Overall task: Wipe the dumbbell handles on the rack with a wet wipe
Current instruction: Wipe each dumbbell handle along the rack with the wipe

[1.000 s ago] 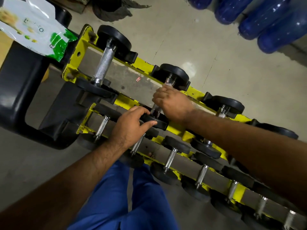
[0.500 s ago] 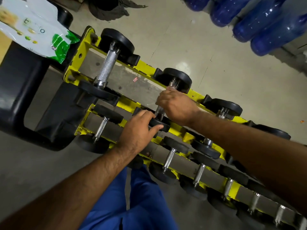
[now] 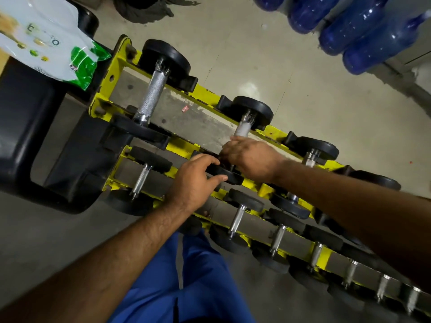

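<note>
**Operator:** Right hand [image 3: 250,158] status?

**Inspector:** Fingers curled round the near end of the second dumbbell handle [image 3: 242,128] on the upper tier of the rack [image 3: 211,95]. A white wet wipe [image 3: 242,129] shows on the handle just beyond the knuckles; how much of it lies under the hand cannot be told.

**Operator:** Left hand [image 3: 194,183]?

**Inspector:** It grips the rim of the same dumbbell's near plate [image 3: 227,174], thumb on one side, fingers over the top edge.

**Operator:** Condition of the handle?

**Inspector:** Bright metal where exposed, seated between two black round plates. The dumbbell lies across both yellow rails, in the second cradle from the rack's end.

**Operator:** Clearances?

**Inspector:** An open stretch of grey shelf separates it from the end dumbbell [image 3: 152,96]. The next dumbbell [image 3: 311,157] on the other side sits near. The lower tier [image 3: 303,251] runs just beneath both wrists, packed with smaller dumbbells close together. Bare concrete floor [image 3: 268,66] lies beyond the far rail.

**Operator:** Materials?

**Inspector:** End dumbbell: knurled steel grip, thick, cylindrical. Plates: matte black, disc-shaped. Rack frame: yellow paint, chipped, with black cradles. Blue translucent bottles [image 3: 363,31] lie on the floor, well apart. A glossy white-and-green pouch [image 3: 51,43] rests on a black seat [image 3: 25,127] beside the rack's end.
</note>
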